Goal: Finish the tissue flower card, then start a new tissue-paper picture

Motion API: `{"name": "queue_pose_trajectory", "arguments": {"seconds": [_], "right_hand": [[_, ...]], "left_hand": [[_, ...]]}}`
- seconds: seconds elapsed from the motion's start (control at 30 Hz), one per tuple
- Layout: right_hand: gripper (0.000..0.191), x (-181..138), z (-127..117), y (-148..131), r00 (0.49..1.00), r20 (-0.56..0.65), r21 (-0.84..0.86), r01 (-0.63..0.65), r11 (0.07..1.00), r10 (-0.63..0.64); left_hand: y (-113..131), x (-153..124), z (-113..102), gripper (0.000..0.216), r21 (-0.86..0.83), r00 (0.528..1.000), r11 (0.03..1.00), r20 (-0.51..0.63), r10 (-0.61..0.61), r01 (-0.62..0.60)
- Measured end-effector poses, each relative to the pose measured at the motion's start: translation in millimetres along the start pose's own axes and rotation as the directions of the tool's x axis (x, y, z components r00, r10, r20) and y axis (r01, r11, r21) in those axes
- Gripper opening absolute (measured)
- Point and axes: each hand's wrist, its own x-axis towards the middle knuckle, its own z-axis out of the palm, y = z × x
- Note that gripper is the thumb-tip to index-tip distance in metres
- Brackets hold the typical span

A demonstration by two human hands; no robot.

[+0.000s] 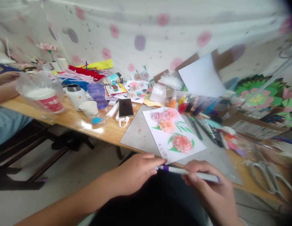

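A white marker with purple at its band and end [176, 170] lies level over my lap, just off the table's front edge. My right hand [210, 180] is closed around its barrel. At the other end, the thumb and fingers of my left hand [138, 171] pinch the marker's tip; whether a cap is inside them is hidden. Just beyond both hands, a white sheet [163, 144] carries pink, peach and red fluffy flowers with green painted leaves, plus handwriting along its lower left edge. Under that sheet lies a grey mat [134, 133].
Large scissors [269, 179] lie at the right, near several pens [213, 133] and a cardboard box [248, 127]. A phone [126, 108], paper cup [89, 109], bottle [76, 96] and bagged tub [48, 99] stand leftward. Another person's arm [6, 89] rests at the far left.
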Motion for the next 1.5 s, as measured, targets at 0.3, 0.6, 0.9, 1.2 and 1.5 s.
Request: {"name": "queue_pose_trajectory", "arguments": {"seconds": [0.3, 0.6, 0.9, 1.2, 1.5], "right_hand": [[0.003, -14.2, -9.2, -8.8, 0.900, 0.368, -0.103, 0.290, 0.952, -0.234], [0.010, -34.7, -11.6, 21.6, 0.970, 0.225, 0.216, -0.137, 0.967, 0.088], [0.019, -26.5, -1.0, 28.3, 0.988, 0.113, 0.359, -0.143, 0.922, 0.109], [0.024, -26.0, -8.8, 23.5, 0.976, 0.216, 0.289, -0.059, 0.955, -0.005], [0.044, 12.9, -43.0, 17.6, 0.967, 0.252, -0.487, 0.109, 0.866, 0.020]], "left_hand": [[13.9, -21.8, 7.2, 0.028, -0.097, 0.997, 0.992, 0.017, -0.073, 0.075], [29.1, -19.0, 27.6, 0.008, -0.436, 0.937, 0.838, 0.042, -0.346, 0.329], [24.7, -12.5, 41.8, 0.033, -0.218, 0.979, 0.968, -0.137, -0.153, 0.120], [26.8, -15.4, 28.3, 0.021, -0.377, 0.939, 0.893, -0.131, -0.316, 0.248], [18.2, -1.9, 39.1, 0.044, -0.664, 0.907, 0.706, -0.099, -0.410, 0.247]]}}
